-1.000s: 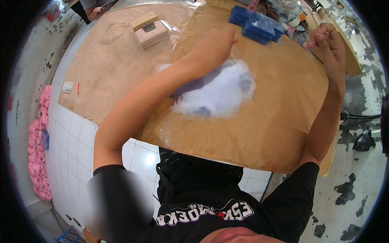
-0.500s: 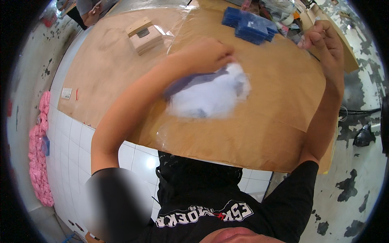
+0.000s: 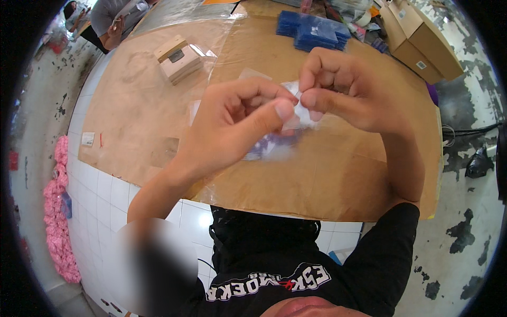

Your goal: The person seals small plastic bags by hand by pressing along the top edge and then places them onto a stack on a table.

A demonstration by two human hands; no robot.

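Observation:
My left hand (image 3: pixel 229 124) and my right hand (image 3: pixel 346 92) meet above the middle of the table, fingertips almost touching. Both are closed in a pinch on a small see-through, whitish piece (image 3: pixel 304 119), whose kind I cannot make out. Behind and below them lies a white and purple soft item (image 3: pixel 272 148), partly blurred and largely hidden by my left hand. Clear plastic film (image 3: pixel 255 74) shows past the fingers of my left hand.
A brown-paper-covered table (image 3: pixel 359 174) spreads below. Blue flat packets (image 3: pixel 317 34) lie at the back, near a cardboard box (image 3: pixel 417 39). A small pale box (image 3: pixel 179 61) stands at the left. Another person (image 3: pixel 113 24) is at the far left; pink bundles (image 3: pixel 58 227) lie beyond the table.
My right hand has come from the back right to the middle. My left hand has left the white and purple item and moved nearer, and now pinches beside the right.

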